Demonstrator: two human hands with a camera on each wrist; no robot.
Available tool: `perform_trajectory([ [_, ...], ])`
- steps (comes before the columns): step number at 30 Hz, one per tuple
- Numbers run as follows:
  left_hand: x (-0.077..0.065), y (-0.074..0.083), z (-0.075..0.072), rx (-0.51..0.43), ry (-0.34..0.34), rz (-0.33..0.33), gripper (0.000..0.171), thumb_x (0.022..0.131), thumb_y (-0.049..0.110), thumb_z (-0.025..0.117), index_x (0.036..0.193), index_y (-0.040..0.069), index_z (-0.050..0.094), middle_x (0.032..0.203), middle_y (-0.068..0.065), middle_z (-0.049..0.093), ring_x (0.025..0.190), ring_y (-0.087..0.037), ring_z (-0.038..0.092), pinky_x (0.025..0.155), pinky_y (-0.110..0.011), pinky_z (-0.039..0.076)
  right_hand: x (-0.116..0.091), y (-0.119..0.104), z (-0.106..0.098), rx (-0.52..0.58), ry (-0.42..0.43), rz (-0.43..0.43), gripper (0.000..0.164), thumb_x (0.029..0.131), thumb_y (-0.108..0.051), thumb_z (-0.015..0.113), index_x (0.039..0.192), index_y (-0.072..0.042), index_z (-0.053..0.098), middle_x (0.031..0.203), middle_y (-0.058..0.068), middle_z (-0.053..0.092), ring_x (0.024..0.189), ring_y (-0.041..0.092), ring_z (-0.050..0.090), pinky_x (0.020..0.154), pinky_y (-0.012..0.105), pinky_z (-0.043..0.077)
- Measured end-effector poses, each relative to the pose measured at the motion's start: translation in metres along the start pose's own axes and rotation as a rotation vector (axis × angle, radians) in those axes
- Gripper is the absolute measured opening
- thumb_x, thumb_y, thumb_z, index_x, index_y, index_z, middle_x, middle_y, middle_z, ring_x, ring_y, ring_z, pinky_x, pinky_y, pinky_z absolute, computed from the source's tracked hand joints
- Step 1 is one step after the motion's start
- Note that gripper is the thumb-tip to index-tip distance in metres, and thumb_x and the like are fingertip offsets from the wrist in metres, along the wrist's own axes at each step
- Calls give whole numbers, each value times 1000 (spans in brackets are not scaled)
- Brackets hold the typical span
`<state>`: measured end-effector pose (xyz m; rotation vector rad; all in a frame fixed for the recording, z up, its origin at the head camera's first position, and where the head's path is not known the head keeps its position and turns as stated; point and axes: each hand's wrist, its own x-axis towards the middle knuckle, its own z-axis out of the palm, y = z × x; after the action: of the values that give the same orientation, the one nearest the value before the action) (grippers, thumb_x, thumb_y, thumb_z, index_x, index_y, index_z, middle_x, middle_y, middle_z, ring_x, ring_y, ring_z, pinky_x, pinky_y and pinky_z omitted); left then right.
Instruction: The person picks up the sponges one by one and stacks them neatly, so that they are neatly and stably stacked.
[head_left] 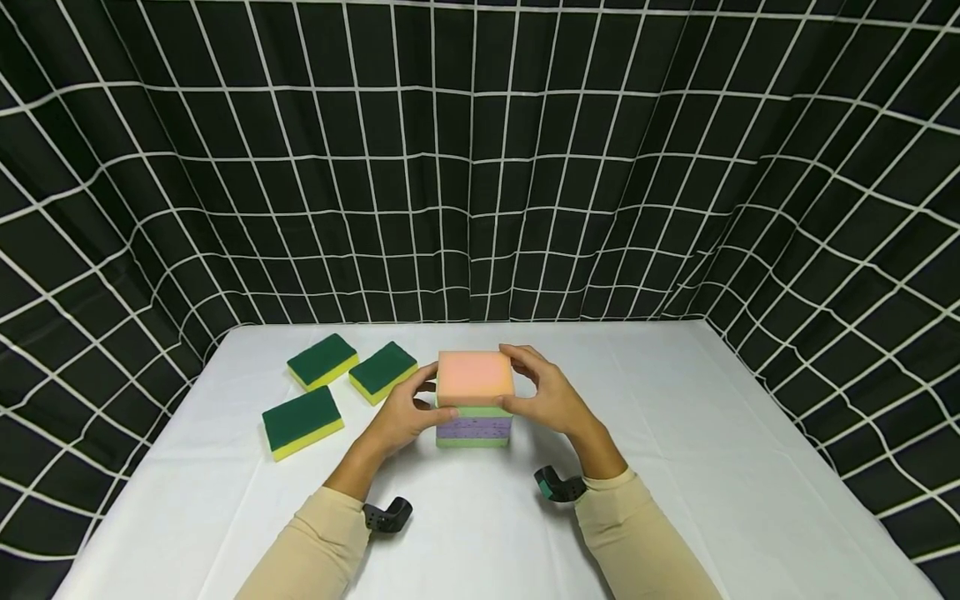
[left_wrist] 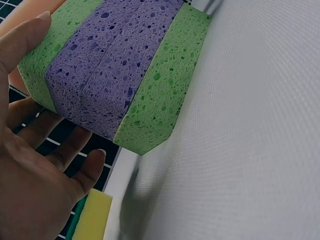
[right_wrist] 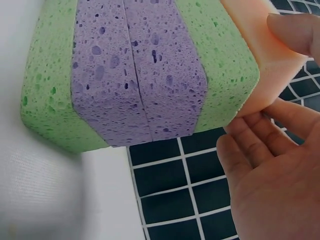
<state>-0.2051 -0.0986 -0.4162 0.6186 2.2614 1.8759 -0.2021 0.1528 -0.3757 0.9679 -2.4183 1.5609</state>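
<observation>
Peach sponge (head_left: 476, 377) set atop stack of green and purple sponges (head_left: 472, 427), held at opposite sides by left hand (head_left: 403, 418) and right hand (head_left: 551, 398), both part-curled, thumbs toward front. Judged light, soft, easily dented, hardly fragile; best gripped gently by side edges, so layers beneath are not dragged. Stack carried by white worktop (head_left: 480, 550); three green-and-yellow sponges (head_left: 302, 418) laid to left. Space enclosed by black, white-gridded curtain (head_left: 450, 183).
</observation>
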Motion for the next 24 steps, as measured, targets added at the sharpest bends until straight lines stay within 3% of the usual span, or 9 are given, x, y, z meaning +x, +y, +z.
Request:
perform_trajectory([
  [11, 1, -2, 0, -14, 3, 14, 77, 83, 7, 76, 147, 1, 35, 131, -18, 50, 110, -39, 51, 90, -49, 45, -1, 1, 1, -5, 4, 23, 68, 77, 6, 74, 136, 13, 43, 129, 24, 50, 127, 34, 43, 107, 38, 32],
  [19, 2, -4, 0, -11, 9, 45, 80, 82, 4, 75, 149, 0, 31, 137, -22, 46, 120, -40, 44, 92, -59, 40, -1, 1, 1, -32, 8, 24, 68, 77, 3, 75, 136, 12, 44, 130, 25, 50, 121, 36, 46, 102, 51, 37],
  [24, 2, -2, 0, -5, 6, 46, 77, 83, 5, 75, 148, 0, 33, 136, -21, 47, 119, -41, 44, 93, -59, 39, -1, 2, 1, -30, 8, 29, 70, 78, 1, 76, 138, 12, 42, 130, 26, 50, 120, 36, 47, 101, 53, 37],
])
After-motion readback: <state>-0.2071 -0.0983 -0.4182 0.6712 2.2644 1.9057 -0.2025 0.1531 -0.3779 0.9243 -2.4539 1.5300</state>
